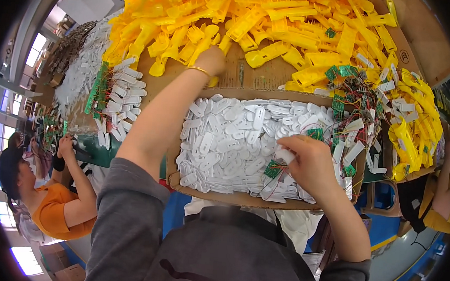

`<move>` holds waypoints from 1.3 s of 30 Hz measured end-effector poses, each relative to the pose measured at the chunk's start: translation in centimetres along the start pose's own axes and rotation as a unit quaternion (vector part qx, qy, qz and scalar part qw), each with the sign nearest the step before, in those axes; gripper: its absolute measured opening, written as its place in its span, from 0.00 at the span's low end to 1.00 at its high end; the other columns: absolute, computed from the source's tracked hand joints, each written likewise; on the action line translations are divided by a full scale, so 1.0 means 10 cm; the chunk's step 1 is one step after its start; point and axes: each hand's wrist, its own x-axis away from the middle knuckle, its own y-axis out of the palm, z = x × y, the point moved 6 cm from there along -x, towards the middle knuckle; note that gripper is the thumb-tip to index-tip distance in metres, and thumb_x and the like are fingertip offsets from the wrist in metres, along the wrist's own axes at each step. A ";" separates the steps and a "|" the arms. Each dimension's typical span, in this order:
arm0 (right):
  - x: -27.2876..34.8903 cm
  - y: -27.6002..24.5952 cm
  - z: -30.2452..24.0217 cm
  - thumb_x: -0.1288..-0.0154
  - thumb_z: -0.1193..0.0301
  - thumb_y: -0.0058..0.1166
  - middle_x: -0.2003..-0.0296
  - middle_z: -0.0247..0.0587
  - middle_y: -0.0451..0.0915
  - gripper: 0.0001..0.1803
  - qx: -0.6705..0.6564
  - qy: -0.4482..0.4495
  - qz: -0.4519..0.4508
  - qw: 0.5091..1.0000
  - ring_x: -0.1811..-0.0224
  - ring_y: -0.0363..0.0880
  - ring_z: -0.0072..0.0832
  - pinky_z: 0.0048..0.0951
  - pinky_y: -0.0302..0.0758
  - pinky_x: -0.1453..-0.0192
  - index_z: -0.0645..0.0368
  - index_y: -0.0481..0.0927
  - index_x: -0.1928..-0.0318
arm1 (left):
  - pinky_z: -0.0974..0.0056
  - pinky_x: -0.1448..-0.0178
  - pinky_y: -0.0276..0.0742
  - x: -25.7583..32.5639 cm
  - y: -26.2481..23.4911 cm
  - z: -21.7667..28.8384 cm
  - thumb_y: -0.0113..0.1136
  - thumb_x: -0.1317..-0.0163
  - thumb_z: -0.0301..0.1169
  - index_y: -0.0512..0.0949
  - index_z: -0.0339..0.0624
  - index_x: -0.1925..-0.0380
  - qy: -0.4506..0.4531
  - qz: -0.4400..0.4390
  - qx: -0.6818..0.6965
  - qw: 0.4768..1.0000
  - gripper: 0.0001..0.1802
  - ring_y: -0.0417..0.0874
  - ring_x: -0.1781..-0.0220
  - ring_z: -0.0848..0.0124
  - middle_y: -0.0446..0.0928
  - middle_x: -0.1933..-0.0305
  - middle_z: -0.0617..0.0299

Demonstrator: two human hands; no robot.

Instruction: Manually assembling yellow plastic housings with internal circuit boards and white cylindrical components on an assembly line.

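Observation:
At the near edge of the heap of yellow plastic casings (271, 53), my left hand (212, 61) is stretched out among the pieces. Its fingers are mostly hidden, so I cannot see what they hold. A gold-coloured bangle (198, 70) circles that wrist. My right hand (310, 164) is over the cardboard box (174, 177) of flat white plastic pieces (224, 156). Its thumb and fingers are closed on a curved white plastic piece (285, 155). Just below those fingers is a small green circuit board (275, 169) with thin wires; whether the hand touches it is unclear.
Wired green boards (359, 94) lie tangled right of the box, with more yellow casings (415, 142) beyond. Green board strips (97, 91) and white parts (127, 96) lie to the left. A co-worker in orange (63, 208) sits left; another in yellow (442, 203) sits right.

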 end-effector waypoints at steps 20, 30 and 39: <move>0.10 0.40 -0.56 0.44 0.79 0.55 0.76 0.34 0.78 0.07 -0.597 0.147 -0.105 0.782 0.78 0.73 0.17 0.16 0.68 0.77 0.65 0.79 0.63 | 0.66 0.63 0.75 2.77 0.48 0.57 0.40 0.35 0.55 0.71 0.41 0.57 -0.125 -0.020 0.917 0.378 0.27 0.77 0.66 0.70 0.76 0.65 0.61; 0.55 0.40 -0.48 0.43 0.77 0.57 0.73 0.36 0.80 0.08 -0.522 0.095 -0.028 0.847 0.73 0.77 0.17 0.17 0.74 0.71 0.65 0.77 0.62 | 0.67 0.53 0.71 2.86 0.44 0.91 0.46 0.36 0.51 0.61 0.38 0.43 0.097 -0.048 0.805 0.584 0.30 0.74 0.56 0.75 0.72 0.55 0.62; 0.28 -0.21 -0.16 0.59 0.85 0.54 0.70 0.38 0.79 0.15 -0.042 -0.079 0.028 0.996 0.65 0.77 0.33 0.29 0.73 0.64 0.57 0.80 0.67 | 0.75 0.72 0.66 3.03 0.65 0.33 0.64 0.55 0.24 0.65 0.39 0.53 -0.109 0.017 0.848 0.518 0.28 0.68 0.76 0.82 0.65 0.76 0.71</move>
